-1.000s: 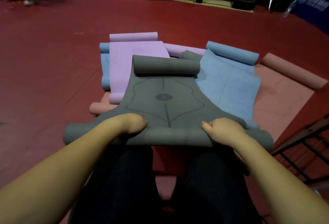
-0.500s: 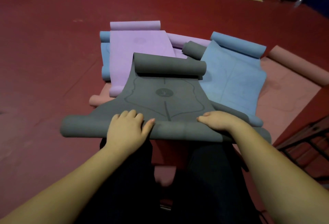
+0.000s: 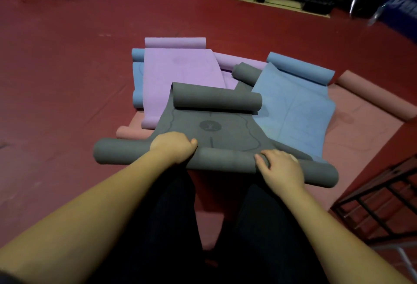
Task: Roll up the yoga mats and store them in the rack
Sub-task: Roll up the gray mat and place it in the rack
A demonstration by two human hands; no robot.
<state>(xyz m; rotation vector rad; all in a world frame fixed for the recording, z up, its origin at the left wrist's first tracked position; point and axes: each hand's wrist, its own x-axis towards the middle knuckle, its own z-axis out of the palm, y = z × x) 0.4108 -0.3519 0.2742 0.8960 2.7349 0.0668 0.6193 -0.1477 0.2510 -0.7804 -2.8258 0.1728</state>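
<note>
Head view: left hand [image 3: 173, 147] sits curled over the near roll of the grey mat [image 3: 211, 130], knuckles up, thumb hooked on the flat side, so it grips the roll. Right hand [image 3: 278, 168] lies on top of the same roll further along, fingers bent over its crest and pressing rather than wrapping it. Hands are spaced apart on the roll, probably to keep the tube even and stop it coning as it turns

Grey mat is only part rolled: near roll under the hands, flat printed stretch beyond, far end curled back on itself. Rolling step is in hand, roughly early to mid on this mat

Beyond the grey mat, partly under it: purple mat [image 3: 178, 76] to its far left, blue mat [image 3: 293, 103] to its far right, pink mat [image 3: 361, 125] under and right of those, all still spread or half curled on the red floor [image 3: 56, 69]. Grey mat is on top of the pile, likely why it goes first

Black rack [image 3: 381, 202] stands right of the grey mat's near end, close by for storing, no mat in it that I can see
</note>
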